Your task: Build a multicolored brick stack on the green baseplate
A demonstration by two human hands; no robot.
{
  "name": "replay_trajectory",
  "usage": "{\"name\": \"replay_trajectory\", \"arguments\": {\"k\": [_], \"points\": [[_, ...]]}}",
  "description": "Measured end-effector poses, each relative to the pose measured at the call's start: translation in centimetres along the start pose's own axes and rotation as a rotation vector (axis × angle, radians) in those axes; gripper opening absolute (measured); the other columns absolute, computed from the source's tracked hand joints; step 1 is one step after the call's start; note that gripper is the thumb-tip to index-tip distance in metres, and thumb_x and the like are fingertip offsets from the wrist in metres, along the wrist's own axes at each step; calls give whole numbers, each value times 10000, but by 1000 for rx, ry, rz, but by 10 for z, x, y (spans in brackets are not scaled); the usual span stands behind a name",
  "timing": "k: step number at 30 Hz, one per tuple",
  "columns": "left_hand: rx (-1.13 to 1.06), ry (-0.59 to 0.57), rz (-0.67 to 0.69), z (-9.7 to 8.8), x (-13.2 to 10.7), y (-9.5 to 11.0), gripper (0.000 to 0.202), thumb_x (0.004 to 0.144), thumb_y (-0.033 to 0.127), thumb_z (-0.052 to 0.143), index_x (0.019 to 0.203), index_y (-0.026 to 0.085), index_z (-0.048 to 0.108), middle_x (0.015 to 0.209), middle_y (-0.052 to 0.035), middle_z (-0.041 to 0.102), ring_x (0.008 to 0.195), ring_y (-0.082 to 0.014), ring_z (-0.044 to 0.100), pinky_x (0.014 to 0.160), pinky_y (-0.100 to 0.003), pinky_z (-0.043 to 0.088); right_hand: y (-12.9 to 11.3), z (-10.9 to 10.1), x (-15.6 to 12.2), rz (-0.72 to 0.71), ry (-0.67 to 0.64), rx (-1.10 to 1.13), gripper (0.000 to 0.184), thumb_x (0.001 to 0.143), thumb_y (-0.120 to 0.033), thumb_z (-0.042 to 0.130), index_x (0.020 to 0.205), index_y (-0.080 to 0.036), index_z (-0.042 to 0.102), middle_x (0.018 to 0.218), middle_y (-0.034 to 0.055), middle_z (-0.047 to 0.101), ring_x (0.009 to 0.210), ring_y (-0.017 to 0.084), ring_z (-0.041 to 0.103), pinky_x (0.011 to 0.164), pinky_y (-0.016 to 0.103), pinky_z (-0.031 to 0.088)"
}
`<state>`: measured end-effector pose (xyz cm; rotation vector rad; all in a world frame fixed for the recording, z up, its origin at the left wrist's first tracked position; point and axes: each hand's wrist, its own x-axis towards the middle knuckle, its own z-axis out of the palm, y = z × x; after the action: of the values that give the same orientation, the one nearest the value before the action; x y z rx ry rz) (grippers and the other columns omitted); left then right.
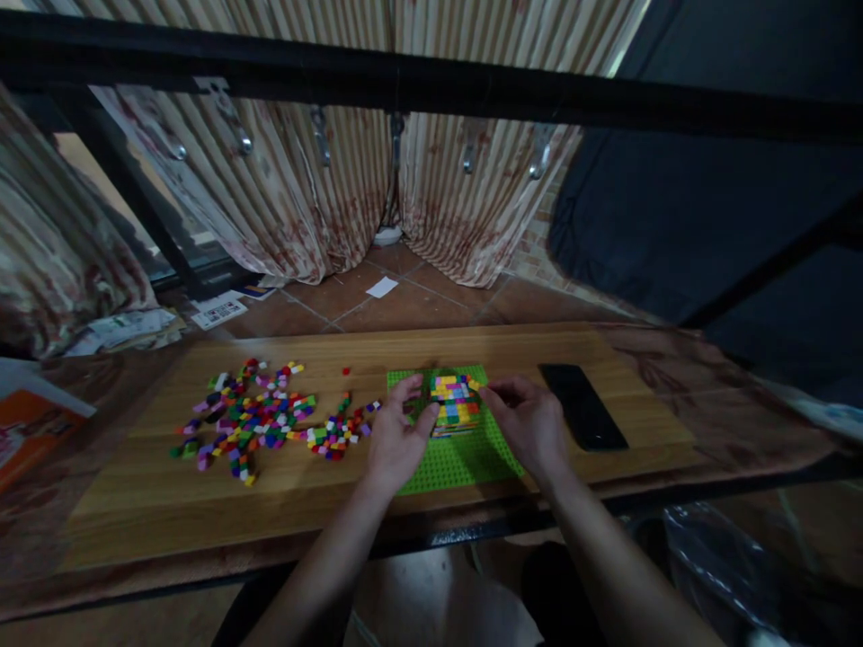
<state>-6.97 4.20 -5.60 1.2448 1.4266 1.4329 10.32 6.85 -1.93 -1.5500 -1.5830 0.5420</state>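
A block of stacked, multicoloured toy bricks [456, 410] stands on a bright green studded baseplate [445, 472]. Along its left side is my left hand [397, 440], fingers curved and apart, the thumb tip at the stack's edge; whether it presses on the bricks I cannot tell. My right hand [532, 427] comes in from the right with thumb and forefinger pinched on a small yellow brick [475, 385]. That brick is at the stack's upper right corner; whether it touches the stack is unclear.
Loose bricks [262, 413] lie scattered over the left of the wooden board [202, 521]. One red brick [346, 370] sits apart. A black phone-like slab [583, 407] lies on the right. A dark metal bar [431, 85] with hooks crosses beyond the board.
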Motion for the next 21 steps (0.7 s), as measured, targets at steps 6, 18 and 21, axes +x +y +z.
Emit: {"name": "replay_trajectory", "arguments": {"k": [6,18,21], "points": [[-24,-19,-46,0,0,1,350,755,218,673,1102,194,632,1151,-87,667,1040,-217,622,909,-367,488,5,8,-5,-43,-25,-56,244,783,-424,615,783,-184,658,690,39,701,569,163,607,550,274,434],[-90,-43,-95,-2,-1,0,329,748,227,678,1074,191,659,1053,-80,701,957,-216,650,822,-337,516,6,12,-3,-80,-90,-67,272,766,-457,640,813,-189,655,674,6,658,553,138,551,544,264,401],[-105,-34,-95,-2,-1,-1,319,742,236,685,1059,195,670,1040,-72,704,946,-208,649,812,-324,511,5,9,-2,-49,-113,-15,344,778,-521,611,798,-181,659,681,23,666,562,145,551,542,268,402]]}}
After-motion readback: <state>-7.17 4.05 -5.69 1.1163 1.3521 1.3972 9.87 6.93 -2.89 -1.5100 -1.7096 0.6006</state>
